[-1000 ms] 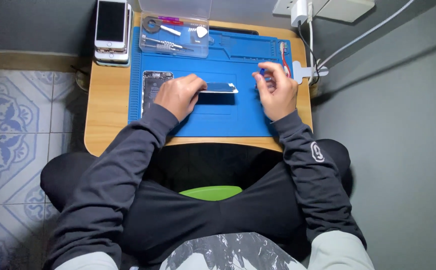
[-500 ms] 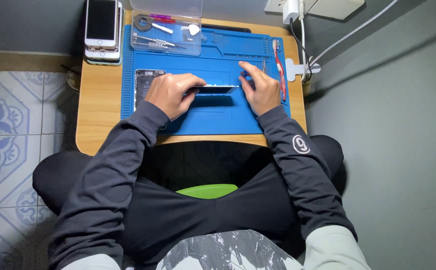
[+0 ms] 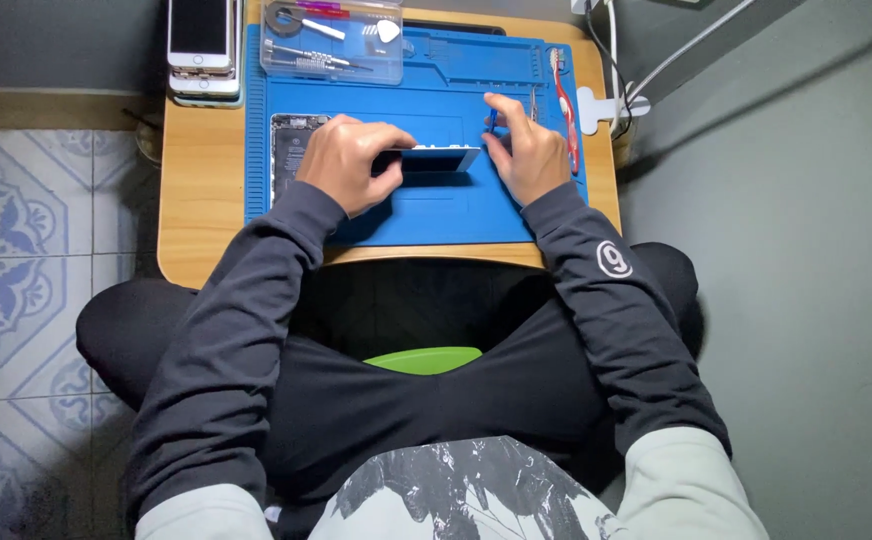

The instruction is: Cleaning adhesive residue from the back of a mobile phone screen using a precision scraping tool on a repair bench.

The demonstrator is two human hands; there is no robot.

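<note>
- Seen from above: low wooden table (image 3: 191, 215) over crossed legs in dark trousers, blue work mat (image 3: 436, 215) covering most of the top.
- Work apparently mid-way, judging by the layout: opened phone body (image 3: 289, 150) lying on the mat's left part with its insides exposed, screen panel (image 3: 438, 158) already off it and raised on edge near the mat's middle.
- Not yet back together; no loose screws or small parts clear enough to tell.
- Left hand (image 3: 351, 165) curled around the left end of the screen panel, fingers closed on it, holding it upright on the mat, just beside the opened phone body.
- Right hand (image 3: 526, 150) at the panel's right end, fingers pinched narrow around a thin blue tool (image 3: 493, 120), tip pointing down near the panel's corner; contact between tip and panel too small to tell.
- Red-handled tool (image 3: 563, 105) lying along the mat's right edge, just beside the right hand.
- Clear plastic box (image 3: 332, 42) of small tools at the mat's far edge.
- Stack of phones (image 3: 201, 45) at the far left corner of the table.
- White cables (image 3: 611, 60) trailing off the far right corner.
</note>
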